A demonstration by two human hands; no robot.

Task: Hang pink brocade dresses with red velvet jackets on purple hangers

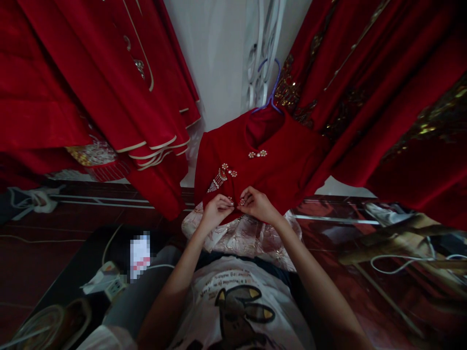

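A red jacket (277, 160) with beaded flower fastenings hangs in front of me on a purple hanger (270, 99). My left hand (218, 210) pinches the jacket's front near its lower edge, beside a beaded flower. Close by on the right, my right hand (257, 201) pinches the other side of the front, also at a small beaded flower. One clasp (258, 154) sits joined at the collar. A beaded tassel ornament (219, 177) hangs on the chest. Below the jacket spreads a pale patterned skirt (241, 233).
Red garments (138, 97) with pale piping hang on the left, and gold-sequinned red garments (365, 97) on the right. A white metal frame (262, 43) stands behind the hanger. Lower left are a power strip (116, 287) and cables; wooden pieces (386, 243) lie at right.
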